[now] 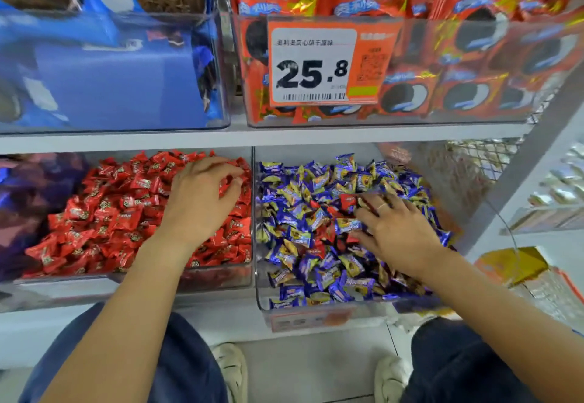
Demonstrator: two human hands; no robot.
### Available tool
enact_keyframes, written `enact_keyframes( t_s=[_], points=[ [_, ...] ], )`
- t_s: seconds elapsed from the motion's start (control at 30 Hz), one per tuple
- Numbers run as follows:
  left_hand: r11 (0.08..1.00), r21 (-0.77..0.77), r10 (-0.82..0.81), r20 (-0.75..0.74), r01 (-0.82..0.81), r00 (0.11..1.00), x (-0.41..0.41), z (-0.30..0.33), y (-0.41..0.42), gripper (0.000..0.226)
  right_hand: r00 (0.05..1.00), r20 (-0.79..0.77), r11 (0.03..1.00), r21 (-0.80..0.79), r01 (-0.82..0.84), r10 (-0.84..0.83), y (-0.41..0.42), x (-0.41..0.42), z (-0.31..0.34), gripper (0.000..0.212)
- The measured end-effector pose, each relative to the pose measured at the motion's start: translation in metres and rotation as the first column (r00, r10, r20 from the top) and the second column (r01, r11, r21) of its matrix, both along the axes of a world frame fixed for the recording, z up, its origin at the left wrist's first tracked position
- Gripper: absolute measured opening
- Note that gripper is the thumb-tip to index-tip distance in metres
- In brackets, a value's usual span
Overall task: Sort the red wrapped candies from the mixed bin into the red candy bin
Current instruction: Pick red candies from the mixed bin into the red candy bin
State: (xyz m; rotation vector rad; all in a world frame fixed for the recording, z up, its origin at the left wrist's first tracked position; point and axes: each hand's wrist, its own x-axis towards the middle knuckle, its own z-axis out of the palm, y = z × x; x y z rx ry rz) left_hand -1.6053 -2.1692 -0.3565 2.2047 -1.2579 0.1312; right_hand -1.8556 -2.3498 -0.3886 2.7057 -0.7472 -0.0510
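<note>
In clear plastic mixed bin (262,295), right hand (399,228) touches crinkly red candy (347,202)

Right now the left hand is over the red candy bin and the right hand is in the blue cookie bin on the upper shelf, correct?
Not quite. In the head view the right hand is in the mixed bin on the lower shelf, beside a red candy. The left hand is over the red candy bin, as you said.

Two white shelves, four clear bins.
Upper shelf (126,140) carries a blue-packet bin (126,70) at 10 o'clock and an orange-packet bin (442,70) at 1 o'clock; lower shelf (221,320) carries the red candy bin (94,285) at 8 o'clock, the mixed bin (262,301) just beside it at 4 o'clock.
</note>
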Motion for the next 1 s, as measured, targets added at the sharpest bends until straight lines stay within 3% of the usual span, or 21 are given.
enact_keyframes(
  t_s=[0.1,0.2,0.3,0.4,0.47,0.53,0.6,0.8,0.9,1.0],
  points=[
    [0.997,-0.066,-0.045,-0.057,0.042,0.997,-0.012,0.006,-0.005,0.027,0.997,-0.004,0.996,0.039,0.081,-0.081,-0.004,-0.019,0.006,0.052],
    [0.998,-0.038,-0.064,-0.257,0.056,0.964,-0.033,0.010,-0.013,0.044,0.992,0.065,0.993,0.059,0.105,-0.108,0.009,-0.014,0.020,0.048],
    [0.979,0.167,-0.044,-0.396,0.119,0.917,-0.042,0.008,-0.023,0.069,0.987,0.070,0.986,0.082,-0.149,0.143,0.036,0.017,0.014,0.035],
    [0.955,0.274,-0.015,-0.345,0.116,0.938,-0.036,0.005,-0.027,0.073,0.904,-0.008,0.890,0.175,-0.420,0.428,0.053,0.060,-0.016,0.027],
    [0.950,0.285,-0.026,-0.329,0.125,0.944,-0.034,0.004,-0.027,0.075,0.877,-0.046,0.850,0.277,-0.448,0.478,0.056,0.082,-0.028,0.039],
    [0.943,0.305,-0.027,-0.330,0.134,0.944,-0.033,0.004,-0.026,0.074,0.901,-0.155,0.883,0.322,-0.343,0.406,0.057,0.096,-0.028,0.051],
    [0.935,0.334,-0.003,-0.335,0.122,0.942,-0.033,0.007,-0.025,0.072,0.891,-0.310,0.937,0.222,-0.271,0.331,0.054,0.101,-0.021,0.061],
    [0.936,0.327,-0.005,-0.363,0.133,0.932,-0.027,0.004,-0.024,0.071,0.694,-0.720,0.982,-0.131,-0.133,-0.002,0.029,0.107,-0.013,0.069],
    [0.936,0.326,-0.008,-0.363,0.135,0.932,-0.025,0.003,-0.024,0.070,0.643,-0.758,0.977,-0.203,-0.065,-0.114,0.023,0.096,0.000,0.069],
    [0.930,0.347,0.002,-0.338,0.122,0.941,-0.029,0.006,-0.025,0.070,0.701,-0.692,0.981,-0.186,0.055,-0.171,0.016,0.077,0.014,0.061]
  ],
)
